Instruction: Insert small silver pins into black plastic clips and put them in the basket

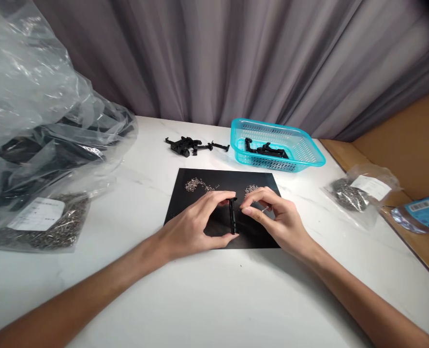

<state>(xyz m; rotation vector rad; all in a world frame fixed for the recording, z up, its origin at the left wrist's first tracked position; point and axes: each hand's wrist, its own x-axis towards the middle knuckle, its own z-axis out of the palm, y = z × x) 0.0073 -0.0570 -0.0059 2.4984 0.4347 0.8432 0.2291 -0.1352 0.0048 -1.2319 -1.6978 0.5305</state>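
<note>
My left hand [196, 222] grips a narrow black plastic part [232, 216] by its two ends, between thumb and fingers, above a black mat [188, 208]. Just right of the part, my right hand [277, 212] is pinched, with thumb and index finger together. A thin, light-coloured thing shows between its fingers, too small to name. Small metal pieces [192, 184] lie in a loose pile at the mat's back left. A second pile of metal pieces [251, 189] sits behind my right fingers, partly hidden by them.
Black plastic parts [181, 146] lie behind the mat. A blue basket [308, 157] holds more of them. Bags of metal pieces [60, 227] stand left and right [350, 195]. Large clear plastic bags [29, 96] fill the far left. At right is a cardboard box [410, 130] with a blue packet [424, 212].
</note>
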